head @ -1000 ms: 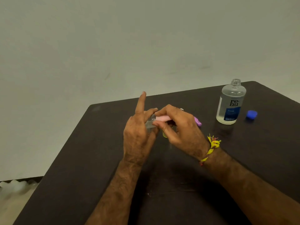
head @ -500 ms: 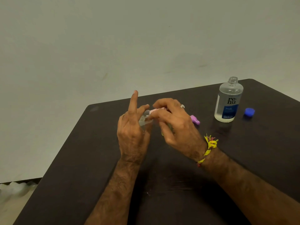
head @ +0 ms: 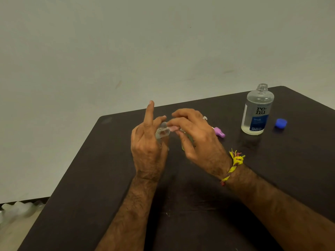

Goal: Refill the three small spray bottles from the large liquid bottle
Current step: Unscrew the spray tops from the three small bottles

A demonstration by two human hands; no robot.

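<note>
**Working the pink sprayer at the neck of the small bottle**

Since a moment ago both my hands have drifted toward the table's far edge. My left hand point(head: 148, 142) grips the small clear spray bottle point(head: 161, 132), index finger sticking straight up. My right hand point(head: 197, 140) pinches its pink spray top point(head: 173, 128). I'd keep the bottle upright and turn the top squarely, without squeezing. Another sprayer, purple point(head: 219, 132), lies just beyond my right hand. A greenish bottle point(head: 184, 142) is mostly hidden under it. The large liquid bottle point(head: 257, 111) stands uncapped near the far right corner, blue cap point(head: 280, 123) beside it.
</note>
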